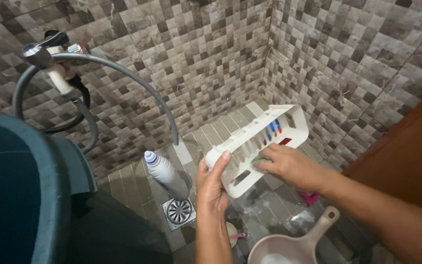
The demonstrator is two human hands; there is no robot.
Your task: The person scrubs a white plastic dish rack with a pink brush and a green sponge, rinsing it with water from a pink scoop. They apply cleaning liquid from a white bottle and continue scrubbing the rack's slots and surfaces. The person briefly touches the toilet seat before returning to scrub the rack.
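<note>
White slotted rack (257, 144) held tilted over tiled floor, above and right of the floor drain (179, 211). Left hand (212, 185) clamps the rack's near end, thumb on top. Right hand (290, 167) presses a green scrub pad (260, 159) against its face, fingers curled round it. Step looks like scrubbing; continuing likely needs a steady grip. Spray bottle (165, 174) just above drain; pink dipper (294, 244) right of it
</note>
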